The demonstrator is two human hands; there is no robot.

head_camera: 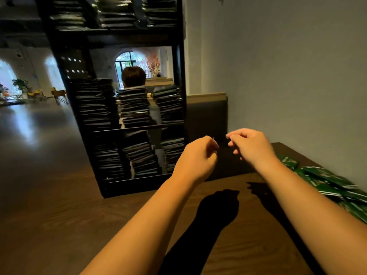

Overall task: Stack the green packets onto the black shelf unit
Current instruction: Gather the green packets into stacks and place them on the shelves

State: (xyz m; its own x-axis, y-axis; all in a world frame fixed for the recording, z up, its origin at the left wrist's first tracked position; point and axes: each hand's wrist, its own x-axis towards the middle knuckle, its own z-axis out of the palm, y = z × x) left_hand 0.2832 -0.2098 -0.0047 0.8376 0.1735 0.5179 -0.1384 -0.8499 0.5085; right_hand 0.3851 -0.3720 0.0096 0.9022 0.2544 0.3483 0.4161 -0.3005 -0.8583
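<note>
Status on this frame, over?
Left hand, right hand raised, loosely curled, empty. Green packets heaped on table, right side. Black shelf unit ahead, stacked. Nothing blocking.

Café-like dining hall: arched windows [127, 60], glossy floor [29, 126], yellow chairs [58, 94], plants [20, 84], and a seated person [133, 76] visible through the shelf [179, 76]. Foreground: wooden table [59, 225], wall bench [206, 116].
</note>
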